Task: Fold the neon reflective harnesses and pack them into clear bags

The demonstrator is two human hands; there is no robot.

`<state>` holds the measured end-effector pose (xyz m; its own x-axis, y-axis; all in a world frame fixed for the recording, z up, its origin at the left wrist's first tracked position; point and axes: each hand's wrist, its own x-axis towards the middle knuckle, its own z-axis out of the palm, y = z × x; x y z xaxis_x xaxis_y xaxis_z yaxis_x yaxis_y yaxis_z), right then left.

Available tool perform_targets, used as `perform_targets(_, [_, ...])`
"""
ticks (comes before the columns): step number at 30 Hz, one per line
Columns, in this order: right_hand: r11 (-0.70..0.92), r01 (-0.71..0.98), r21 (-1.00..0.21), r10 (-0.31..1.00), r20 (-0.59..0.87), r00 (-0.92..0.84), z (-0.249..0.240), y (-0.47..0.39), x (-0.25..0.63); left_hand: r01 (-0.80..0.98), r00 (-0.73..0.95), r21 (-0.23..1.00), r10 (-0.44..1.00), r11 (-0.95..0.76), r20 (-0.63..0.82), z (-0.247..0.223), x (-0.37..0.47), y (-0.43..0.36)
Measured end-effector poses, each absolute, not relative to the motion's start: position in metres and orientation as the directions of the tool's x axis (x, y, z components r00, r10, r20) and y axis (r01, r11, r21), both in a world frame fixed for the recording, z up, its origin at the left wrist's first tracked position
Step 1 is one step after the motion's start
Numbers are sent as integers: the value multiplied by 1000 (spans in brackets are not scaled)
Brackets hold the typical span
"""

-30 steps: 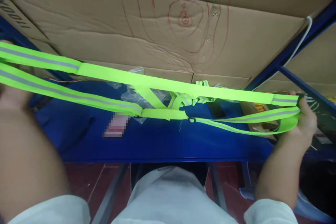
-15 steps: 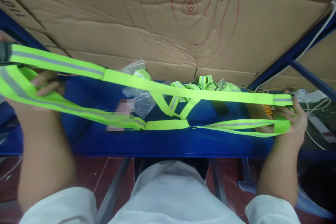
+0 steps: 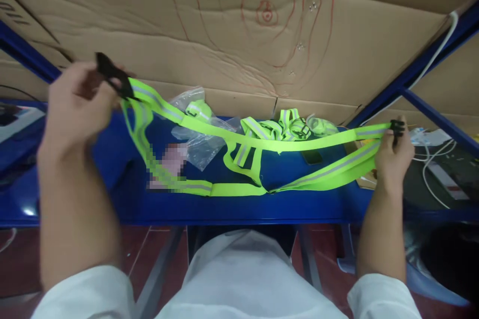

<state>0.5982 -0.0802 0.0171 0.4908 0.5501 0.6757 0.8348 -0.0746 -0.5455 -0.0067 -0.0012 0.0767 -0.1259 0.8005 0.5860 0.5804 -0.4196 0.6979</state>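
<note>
A neon yellow-green reflective harness (image 3: 299,146) with grey stripes hangs in two sagging bands between my hands, above the blue table (image 3: 239,212). My left hand (image 3: 80,99) is closed on its left end, where a black plastic buckle (image 3: 115,77) sticks up past the fingers. At the other end my right hand (image 3: 394,157) pinches the straps close to a second black buckle (image 3: 397,128). Short cross straps (image 3: 243,157) join the upper and lower bands near the middle.
Behind the harness lie more reflective straps (image 3: 262,129) and clear plastic bags (image 3: 204,147). A dark phone-like object (image 3: 312,157) rests nearby. Cardboard (image 3: 224,35) with red drawn lines backs the table. A blue frame bar (image 3: 422,70) and white cables (image 3: 426,174) are at the right.
My left hand has come inward and now shows the black buckle. My right hand has shifted slightly left. The harness has gone from stretched to slack, its upper band sagging.
</note>
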Motion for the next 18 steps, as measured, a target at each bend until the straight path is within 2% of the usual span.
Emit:
perform_targets(1, [-21,897,-442,524,759,387,20,-71,590,632,-112,648,778,-425,619,83,5,1])
perform_targets(3, [78,952,-297,507,834,219,33,-53,566,753,-74,515,725,-409,685,96,28,6])
perform_targets(6, [53,978,-202,454,877,157,59,-28,513,775,44,387,655,-499,755,109,68,15])
perform_targets(9, [119,976,-183,514,852,97,77,-9,454,599,192,475,691,-645,697,110,113,24])
perform_targets(12, [250,950,-187,556,831,18,80,-1,405,508,249,557,730,-658,636,100,153,28])
perform_targets(18, [398,907,-137,578,805,-132,71,-1,374,433,360,520,670,-737,649,90,178,28])
